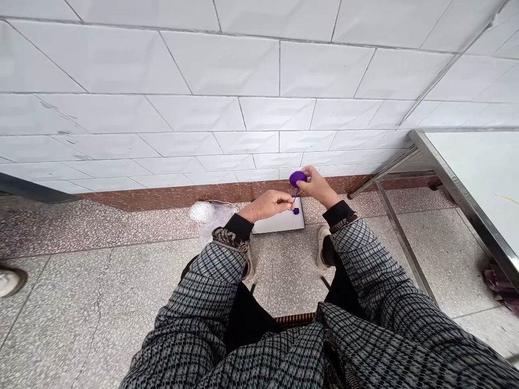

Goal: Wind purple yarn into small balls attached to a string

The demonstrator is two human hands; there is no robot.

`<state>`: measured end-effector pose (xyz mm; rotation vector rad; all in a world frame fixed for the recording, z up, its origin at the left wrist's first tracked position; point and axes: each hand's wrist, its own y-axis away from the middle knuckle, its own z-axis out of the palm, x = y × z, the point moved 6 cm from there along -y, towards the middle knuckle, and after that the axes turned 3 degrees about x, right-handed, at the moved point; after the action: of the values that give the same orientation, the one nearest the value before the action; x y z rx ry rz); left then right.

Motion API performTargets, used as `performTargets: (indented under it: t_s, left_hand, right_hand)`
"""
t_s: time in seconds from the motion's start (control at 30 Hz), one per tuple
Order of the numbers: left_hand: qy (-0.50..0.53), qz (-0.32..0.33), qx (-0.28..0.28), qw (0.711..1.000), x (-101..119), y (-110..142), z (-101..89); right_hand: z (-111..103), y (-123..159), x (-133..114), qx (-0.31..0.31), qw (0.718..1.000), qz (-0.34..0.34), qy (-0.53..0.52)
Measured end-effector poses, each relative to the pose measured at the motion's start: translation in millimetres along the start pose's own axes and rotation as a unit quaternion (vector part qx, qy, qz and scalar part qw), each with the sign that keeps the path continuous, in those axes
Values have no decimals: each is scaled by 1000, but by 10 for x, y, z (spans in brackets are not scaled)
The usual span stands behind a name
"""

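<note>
In my right hand (317,186) I grip a ball of purple yarn (298,178) by its right side. A purple strand (295,196) runs down from the ball to my left hand (272,205), whose thumb and fingers are pinched on it. Below the hands a small dark purple bundle (295,211) shows against a white board with a dark edge (275,225) on the floor. My left hand covers part of that board. Whether the small bundle hangs or rests on the board I cannot tell.
Left of the board lies white yarn (203,212) with clear plastic (214,219). A white tiled wall (259,70) rises in front. At the right stands a metal-framed table (474,205). My shoes (323,247) flank the board, and another shoe (10,282) shows at far left.
</note>
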<state>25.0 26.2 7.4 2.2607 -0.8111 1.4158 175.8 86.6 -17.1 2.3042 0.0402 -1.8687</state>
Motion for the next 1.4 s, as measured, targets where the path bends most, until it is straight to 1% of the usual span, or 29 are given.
performTargets:
  t_s: [0.03,0.07,0.13,0.2,0.23,0.27,0.3,0.33,0.4,0.47,0.57,0.67,0.73,0.77,0.83,0.9,0.93,1.0,1.03,1.1,1.13,1.2,1.23,1.3,1.4]
  left_hand:
    - [-3,-1,17,1000,0,12,-43]
    - [-4,-5,38,999,-8,24,-92]
    - [-4,-15,85,996,-38,49,-199]
    - [-1,-26,115,993,-79,69,-279]
    - [-1,-32,123,992,-101,73,-303]
    - [-3,-38,126,991,-125,75,-318]
    - [-6,-45,127,991,-149,73,-325]
    - [-10,-52,129,990,-172,70,-325]
    - [-15,-57,130,990,-208,56,-310]
    - [-13,-52,117,992,-228,34,-263]
    - [-17,-52,78,995,-241,4,-158]
    - [-31,-46,23,998,-212,-10,-40]
    - [-29,-29,-14,999,-162,-9,27]
    - [-24,-21,-27,999,-134,-6,50]
    - [-15,-8,-40,999,-84,2,67]
    - [-12,-2,-37,999,-52,11,51]
    - [-13,-1,-29,999,-44,16,30]
    - [-17,-3,0,1000,-51,27,-38]
    - [-19,-7,20,1000,-65,33,-82]
    - [-18,-18,61,998,-105,50,-173]
    - [-13,-24,77,997,-126,60,-215]
    - [6,-35,104,994,-158,81,-285]
    - [19,-39,115,992,-168,90,-312]
    - [44,-44,131,989,-178,104,-347]
    - [64,-38,133,988,-190,107,-340]
  right_hand:
    - [41,27,-7,-29,998,-5,50]
    - [97,67,-15,-76,993,-3,85]
    - [227,186,-36,-205,974,17,98]
    - [324,322,-98,-319,946,34,47]
    - [348,374,-142,-355,934,35,9]
    - [357,405,-188,-376,925,32,-32]
    - [352,416,-227,-382,921,26,-74]
    - [334,406,-255,-374,920,21,-114]
    - [278,352,-274,-331,925,17,-186]
    - [218,286,-263,-280,929,19,-240]
    - [135,197,-256,-202,934,17,-294]
    - [65,123,-263,-126,935,8,-331]
    - [43,79,-234,-77,942,11,-326]
    - [42,59,-204,-55,950,17,-308]
    - [50,28,-125,-18,972,31,-234]
    - [70,17,-51,0,990,40,-133]
    - [87,21,-24,-3,996,42,-82]
    - [148,54,0,-47,998,41,6]
    - [193,87,-1,-89,994,39,40]
    - [290,183,-27,-193,977,38,77]
    - [335,243,-50,-249,965,40,76]
    - [380,338,-119,-324,944,39,42]
    - [388,370,-157,-348,937,37,18]
    - [388,404,-222,-378,925,25,-28]
    - [408,437,-273,-417,906,7,-72]
